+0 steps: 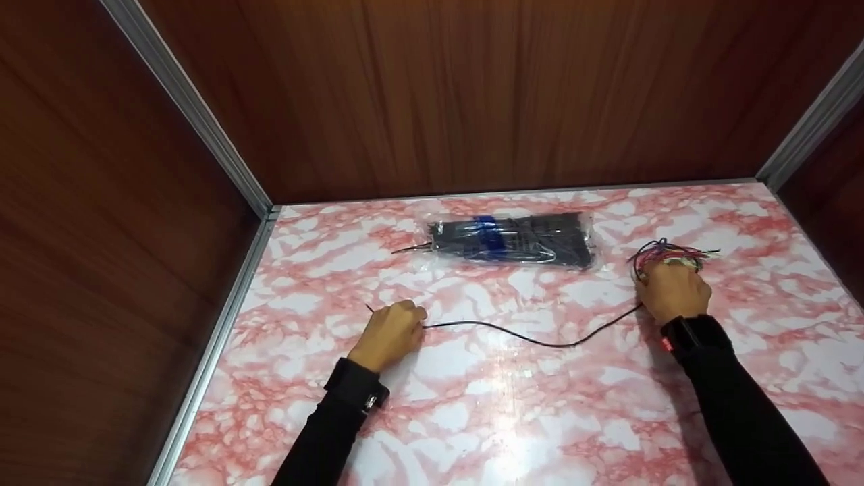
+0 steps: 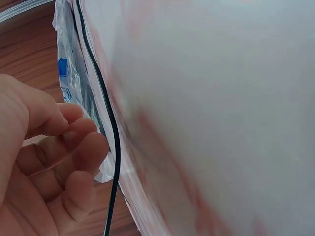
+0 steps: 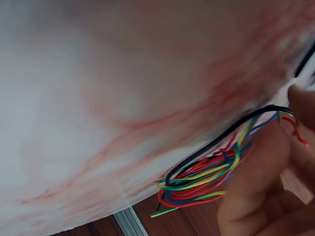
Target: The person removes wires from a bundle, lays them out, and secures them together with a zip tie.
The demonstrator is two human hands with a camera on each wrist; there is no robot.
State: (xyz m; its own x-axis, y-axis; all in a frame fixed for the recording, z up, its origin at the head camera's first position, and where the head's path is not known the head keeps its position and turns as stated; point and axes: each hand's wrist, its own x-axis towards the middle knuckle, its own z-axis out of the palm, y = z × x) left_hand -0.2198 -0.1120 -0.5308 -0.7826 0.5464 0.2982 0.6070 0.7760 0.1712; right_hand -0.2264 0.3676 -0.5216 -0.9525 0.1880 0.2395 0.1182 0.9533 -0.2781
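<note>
And here's the right hand [image 1: 673, 290], fingers and thumb bent together, pinching a bundle of coloured wires [image 3: 206, 172]! Red, yellow, green, blue and black strands loop out just beyond its fingertips, with loose ends poking every which way.

From that grip one black wire [image 1: 560, 345] sets off, dipping and rising in a lazy wave between the two hands, all the way across to the left hand [image 1: 391, 327]. And what of that left hand? Relaxed, fingers loosely curved, no grasp on anything; the wire passes right beside the fingertips, though whether they brush it can't be told. A short dark tip peeks out on the hand's far left side.

Farther out, past both hands and between them, lies a clear plastic bag [image 1: 540, 239] packed with dark strips, a blue band [image 1: 491, 237] around its left half and thin dark ends jutting toward the left.

Beneath the hands, a red-and-white marbled surface [image 1: 472, 418]; beyond them, a wood-grain panel [image 1: 472, 101]. Black wristbands [image 1: 354, 383] sit just behind both hands, the right one showing a small red light [image 1: 667, 344]!
</note>
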